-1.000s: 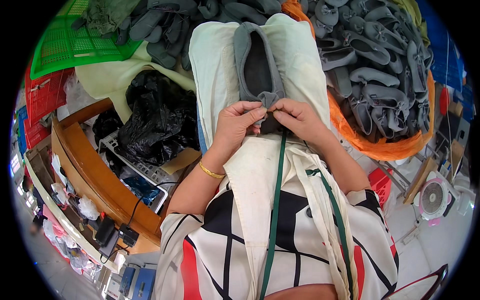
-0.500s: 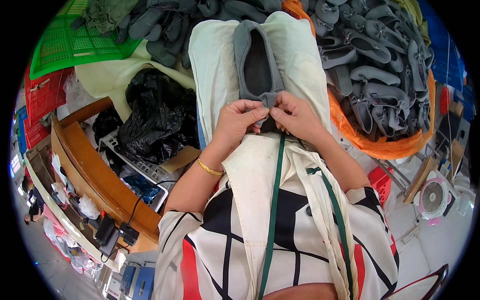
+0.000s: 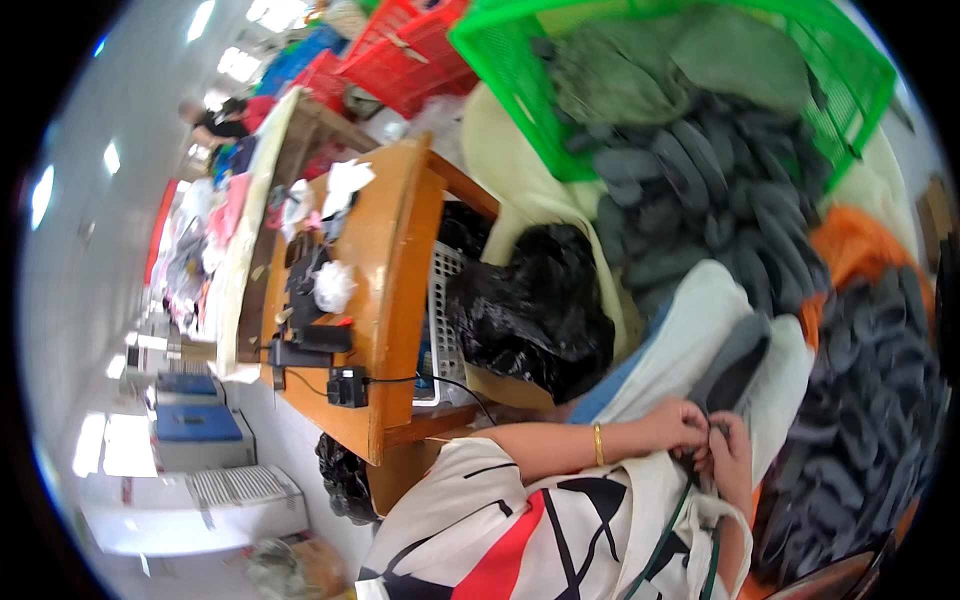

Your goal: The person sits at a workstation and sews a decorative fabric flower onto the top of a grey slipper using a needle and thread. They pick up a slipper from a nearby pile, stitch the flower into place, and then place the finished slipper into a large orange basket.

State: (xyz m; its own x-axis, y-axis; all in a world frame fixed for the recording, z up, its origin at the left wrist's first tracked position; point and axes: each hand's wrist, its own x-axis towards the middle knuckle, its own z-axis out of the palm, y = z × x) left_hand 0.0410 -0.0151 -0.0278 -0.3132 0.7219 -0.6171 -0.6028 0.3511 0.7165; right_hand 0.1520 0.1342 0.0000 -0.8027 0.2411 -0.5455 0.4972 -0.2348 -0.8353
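Observation:
A dark grey fabric shoe [image 3: 738, 368] lies on a pale cloth pad [image 3: 690, 325] over my lap, its toe pointing away from me. My left hand [image 3: 676, 426], with a gold bangle at the wrist, pinches the near end of the shoe. My right hand [image 3: 731, 452] is closed at the same end, close beside the left. Both sets of fingertips almost meet there. Blur hides exactly which edge they hold. A whitish apron with green straps [image 3: 662, 535] hangs just below my hands.
A green plastic basket [image 3: 515, 85] full of grey shoes stands at the far right. More grey shoes fill an orange-lined container [image 3: 865, 245] beside my right arm. Left of me are a black plastic bag [image 3: 530, 310] and a wooden table [image 3: 395, 300] with cables and a power adapter.
The view has swung to the left and blurred, so my hands and the shoe now appear at the lower right. Both hands keep their pinch on the shoe's near end.

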